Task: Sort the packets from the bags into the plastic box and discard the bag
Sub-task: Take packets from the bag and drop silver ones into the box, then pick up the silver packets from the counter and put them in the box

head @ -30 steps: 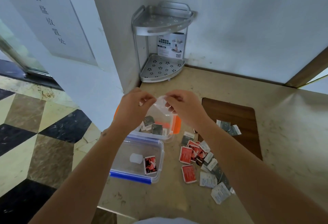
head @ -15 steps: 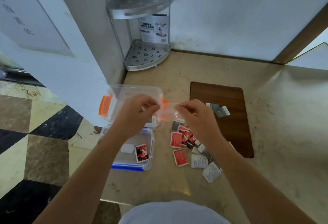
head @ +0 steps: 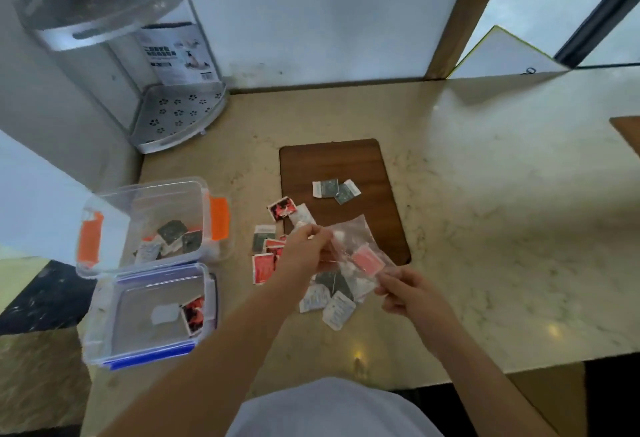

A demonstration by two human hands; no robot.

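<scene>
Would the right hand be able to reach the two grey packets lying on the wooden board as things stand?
Probably not yet: the right hand and left hand both grip the clear bag. The grey packets lie uncovered on the wooden board just beyond, so once it lets go, the way looks free.
</scene>
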